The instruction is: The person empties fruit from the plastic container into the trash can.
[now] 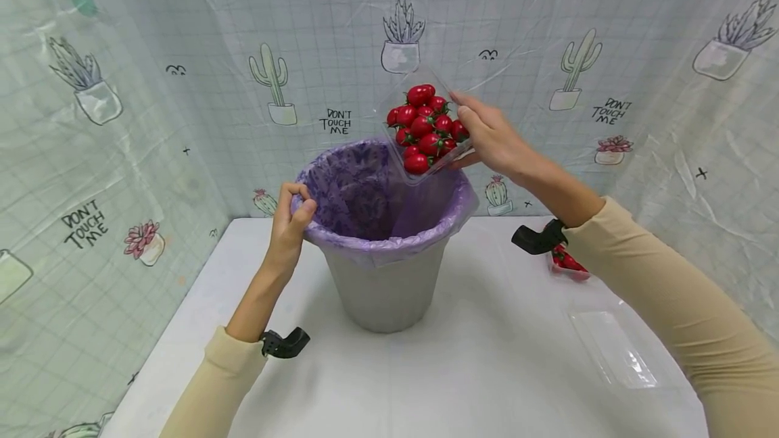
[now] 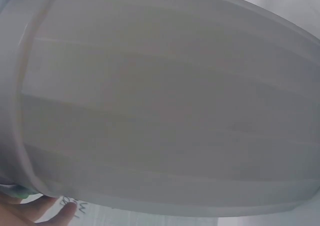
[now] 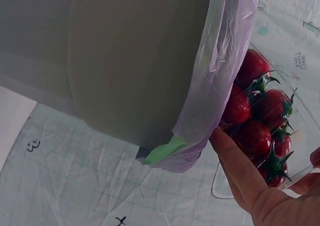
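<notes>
A grey trash can (image 1: 386, 289) stands upright, lined with a purple patterned trash bag (image 1: 420, 238) folded over its rim. My left hand (image 1: 291, 222) grips the rim at its left side, thumb on the outside. In my right hand (image 1: 496, 137) is a clear plastic box (image 1: 420, 178) of cherry tomatoes (image 1: 426, 127), held by its right side and tilted over the can's back right rim. The tomatoes lie piled in the box, red with green stems. In the right wrist view, fingers (image 3: 240, 166) lie along the box close to the bag's edge.
On the white table (image 1: 487, 370) at the right, a second clear pack of red fruit (image 1: 569, 263) sits partly behind the right sleeve. A flat clear plastic lid (image 1: 611, 350) lies nearer. A patterned curtain (image 1: 207, 120) closes off the back and sides.
</notes>
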Tool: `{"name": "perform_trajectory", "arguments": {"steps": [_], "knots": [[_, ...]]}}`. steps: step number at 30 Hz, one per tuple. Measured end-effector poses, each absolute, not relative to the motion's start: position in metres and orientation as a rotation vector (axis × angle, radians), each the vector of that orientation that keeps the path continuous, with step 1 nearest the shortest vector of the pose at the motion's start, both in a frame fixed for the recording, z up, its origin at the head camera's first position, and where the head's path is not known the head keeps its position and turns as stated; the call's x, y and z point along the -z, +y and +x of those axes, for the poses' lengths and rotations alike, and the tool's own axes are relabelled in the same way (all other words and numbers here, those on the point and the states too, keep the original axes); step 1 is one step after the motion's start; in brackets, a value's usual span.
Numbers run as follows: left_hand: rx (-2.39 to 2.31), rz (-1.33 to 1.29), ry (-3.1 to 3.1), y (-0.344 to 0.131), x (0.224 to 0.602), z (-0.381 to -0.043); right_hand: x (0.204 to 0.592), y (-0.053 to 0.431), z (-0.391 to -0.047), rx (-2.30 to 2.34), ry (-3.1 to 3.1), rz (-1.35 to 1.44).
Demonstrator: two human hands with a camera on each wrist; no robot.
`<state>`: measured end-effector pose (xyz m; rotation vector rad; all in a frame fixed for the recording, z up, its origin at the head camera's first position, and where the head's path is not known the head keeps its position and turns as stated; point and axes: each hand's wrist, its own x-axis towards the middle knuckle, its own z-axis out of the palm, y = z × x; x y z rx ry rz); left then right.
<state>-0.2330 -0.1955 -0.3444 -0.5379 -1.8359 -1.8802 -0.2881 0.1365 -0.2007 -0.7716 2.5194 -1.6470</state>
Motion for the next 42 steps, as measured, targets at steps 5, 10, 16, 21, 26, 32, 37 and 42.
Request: {"name": "perform_trajectory", "arguments": {"steps": [5, 10, 16, 21, 26, 32, 37, 42], "knots": [[1.866, -0.541, -1.847, -0.1965, 0.3446, -0.2334, 0.2009, 0.1364, -0.2896, 1.651, 2.521, -0.779], [1.864, -0.544, -1.851, -0.1973, 0.3455, -0.2340, 0.2010, 0.1357, -0.2904, 1.651, 2.533, -0.797], [1.867, -0.545, -1.842, -0.1970, 0.3454, -0.2338, 0.2014, 0.1347, -0.2909, 1.637, 2.561, -0.831], [1.863, -0.544, -1.844, -0.1969, 0.3460, -0.2337, 0.2015, 0.1342, -0.2905, 1.607, 2.582, -0.863], [1.854, -0.554, -1.843, -0.1970, 0.3454, -0.2342, 0.2010, 0.1344, -0.2906, 1.603, 2.584, -0.866], [1.861, -0.553, -1.843, -0.1973, 0.3444, -0.2334, 0.2006, 0.1338, -0.2915, 1.604, 2.587, -0.882], [1.864, -0.570, -1.828, -0.1969, 0.3444, -0.2335, 0.2011, 0.1356, -0.2901, 1.606, 2.593, -0.879], [1.856, -0.564, -1.831, -0.1976, 0.3444, -0.2337, 0.2001, 0.1360, -0.2895, 1.621, 2.597, -0.866]]}}
